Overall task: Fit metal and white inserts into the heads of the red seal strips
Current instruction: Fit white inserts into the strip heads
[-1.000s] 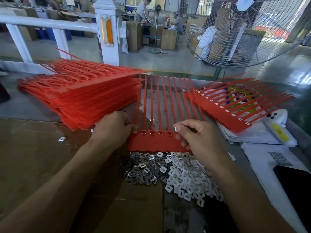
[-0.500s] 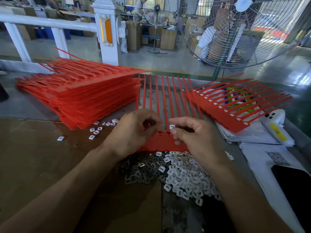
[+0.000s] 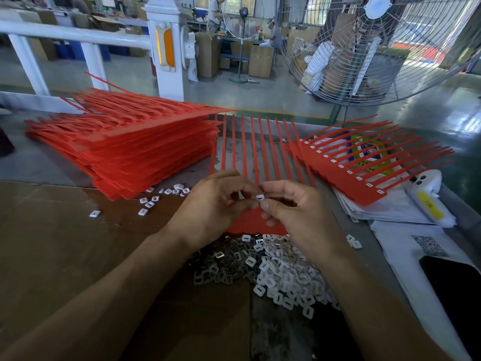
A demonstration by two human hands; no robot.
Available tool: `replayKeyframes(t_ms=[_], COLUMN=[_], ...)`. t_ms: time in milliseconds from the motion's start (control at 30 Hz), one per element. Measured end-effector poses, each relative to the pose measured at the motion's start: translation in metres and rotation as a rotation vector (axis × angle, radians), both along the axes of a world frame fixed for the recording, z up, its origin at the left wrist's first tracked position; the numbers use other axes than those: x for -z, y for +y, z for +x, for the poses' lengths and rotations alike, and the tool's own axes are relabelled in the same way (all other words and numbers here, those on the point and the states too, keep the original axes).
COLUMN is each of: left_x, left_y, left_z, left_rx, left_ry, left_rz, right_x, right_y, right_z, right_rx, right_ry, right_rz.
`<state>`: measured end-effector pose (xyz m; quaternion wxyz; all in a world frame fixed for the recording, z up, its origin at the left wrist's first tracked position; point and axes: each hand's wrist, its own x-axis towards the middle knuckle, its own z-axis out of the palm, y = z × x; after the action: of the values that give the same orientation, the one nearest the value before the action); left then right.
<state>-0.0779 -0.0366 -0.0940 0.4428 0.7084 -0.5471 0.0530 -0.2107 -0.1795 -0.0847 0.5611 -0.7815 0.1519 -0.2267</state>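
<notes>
We pinch a white insert [image 3: 260, 196] between the fingertips of our left hand [image 3: 212, 209] and right hand [image 3: 296, 214], both curled round it just above the red strip [image 3: 250, 225] lying under them. Below our hands lie the metal inserts [image 3: 221, 267] and white pile [image 3: 289, 280]; the stack [image 3: 135, 149] sits beyond our left hand, the filled strip [image 3: 346, 178] beyond our right.

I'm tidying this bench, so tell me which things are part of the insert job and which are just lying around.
Job: strip under both hands, white insert pinched by the right hand, left hand, insert heap, red stack, finished strip.

Lying about: papers, phone, white device, fan.
</notes>
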Motion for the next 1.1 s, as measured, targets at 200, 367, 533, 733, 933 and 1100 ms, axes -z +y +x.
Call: replayKeyframes(t_ms=[200, 367, 533, 733, 933, 1100], left_x=[-0.002, -0.007, -0.008, -0.004, 0.000, 0.001], left_y=[0.002, 0.005, 0.024, 0.027, 0.021, 0.020], left_z=[-0.002, 0.007, 0.040, 0.050, 0.044, 0.043], left_rx=[-0.011, -0.075, -0.304, -0.328, -0.298, -0.274], left_ry=[-0.058, -0.094, -0.015, 0.090, 0.101, 0.124], left_rz=[0.011, 0.038, 0.203, 0.343, 0.366, 0.364], right_x=[0.002, 0.002, 0.002, 0.004, 0.005, 0.006], right_y=[-0.002, -0.003, -0.007, -0.008, -0.008, -0.009], right_z=[0.001, -0.001, -0.003, -0.002, -0.001, -0.001], right_rx=[-0.014, -0.005, 0.097, 0.106, 0.079, 0.068], right_ry=[-0.010, -0.005, 0.020, 0.052, 0.078, 0.102], right_rz=[0.012, -0.019, -0.059, -0.121, -0.114, -0.140])
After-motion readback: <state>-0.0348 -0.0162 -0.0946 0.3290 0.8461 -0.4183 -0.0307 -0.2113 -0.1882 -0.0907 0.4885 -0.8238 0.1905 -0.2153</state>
